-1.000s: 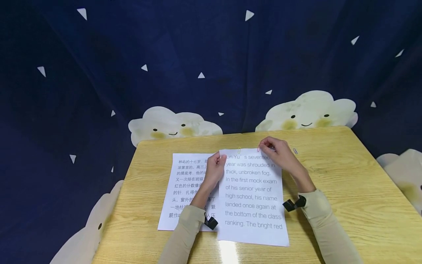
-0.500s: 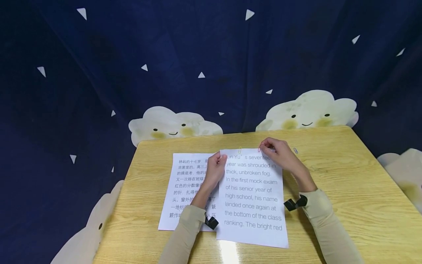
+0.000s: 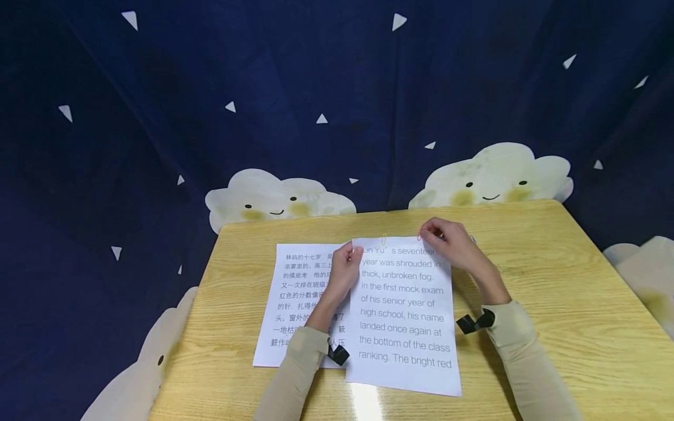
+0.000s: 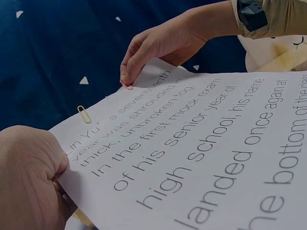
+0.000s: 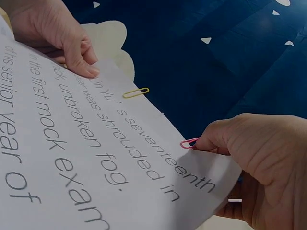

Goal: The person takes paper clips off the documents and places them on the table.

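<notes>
My left hand [image 3: 344,270] pinches the upper left corner of white paper [image 3: 405,375] printed with large English text. The paper is lifted at its top; whether it is one sheet or several I cannot tell. A yellow paper clip [image 5: 136,92] sits on its top edge, partly sticking out past it. Farther right along that edge, my right hand [image 3: 451,244] pinches a pink paper clip [image 5: 189,143] between thumb and finger. In the right wrist view the pink clip's loop lies over the paper, its other end hidden by the fingertips.
A page of Chinese text [image 3: 268,327] lies on the wooden table [image 3: 547,280] at left, partly under my left arm and the English page. Another paper clip [image 3: 473,240] lies behind my right hand, mostly hidden. A dark blue curtain [image 3: 295,70] hangs behind the table.
My right hand and the pink clip have shifted slightly right along the top edge, uncovering more of the first line and covering most of the clip on the table. My left hand stays almost still.
</notes>
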Available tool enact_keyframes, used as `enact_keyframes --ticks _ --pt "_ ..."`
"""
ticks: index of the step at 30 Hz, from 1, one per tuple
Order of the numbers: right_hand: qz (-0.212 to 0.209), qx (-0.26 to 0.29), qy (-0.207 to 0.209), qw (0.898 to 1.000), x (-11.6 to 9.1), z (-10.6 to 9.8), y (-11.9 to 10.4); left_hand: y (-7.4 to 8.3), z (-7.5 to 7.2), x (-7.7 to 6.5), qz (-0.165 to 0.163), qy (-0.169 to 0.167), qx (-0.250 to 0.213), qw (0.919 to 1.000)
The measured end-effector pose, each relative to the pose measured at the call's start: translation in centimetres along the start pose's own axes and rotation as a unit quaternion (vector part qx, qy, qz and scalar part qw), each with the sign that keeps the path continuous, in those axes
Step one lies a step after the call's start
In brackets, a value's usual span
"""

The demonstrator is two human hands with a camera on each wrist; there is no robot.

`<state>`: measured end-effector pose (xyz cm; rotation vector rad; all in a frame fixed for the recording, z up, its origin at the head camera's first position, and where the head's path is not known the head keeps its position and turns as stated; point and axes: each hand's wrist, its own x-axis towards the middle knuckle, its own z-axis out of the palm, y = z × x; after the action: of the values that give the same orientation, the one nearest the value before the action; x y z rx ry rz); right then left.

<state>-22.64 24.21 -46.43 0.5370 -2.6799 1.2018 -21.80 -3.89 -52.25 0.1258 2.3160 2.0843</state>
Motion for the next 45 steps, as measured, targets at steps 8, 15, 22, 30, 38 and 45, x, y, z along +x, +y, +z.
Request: enact_keyframes --ticks 8,15,22,30,38,45 --pt "0.000 -0.010 0.003 1.000 0.0 -0.6 0.4 0.0 0.0 0.0 -0.001 0.004 0.002 1.0000" --pt "0.010 -0.012 0.000 1.000 -0.3 -1.3 0.4 -0.1 -0.1 0.0 -0.009 0.003 0.002 1.0000" --pt "0.018 -0.028 0.005 0.999 -0.5 -2.1 0.8 -0.3 -0.3 0.0 -0.003 -0.004 -0.001 1.0000" --pt "0.035 -0.026 0.009 0.999 -0.8 -3.1 1.1 -0.5 -0.4 0.3 -0.013 0.003 0.011 0.9999" --pt "0.041 -0.047 -0.017 0.998 -1.1 -4.0 1.9 -0.3 -0.4 0.3 -0.013 0.004 0.005 0.9999" --pt "0.058 -0.055 -0.032 0.996 -1.3 -4.4 2.7 -0.2 -0.4 0.3 -0.010 0.007 0.007 0.9999"
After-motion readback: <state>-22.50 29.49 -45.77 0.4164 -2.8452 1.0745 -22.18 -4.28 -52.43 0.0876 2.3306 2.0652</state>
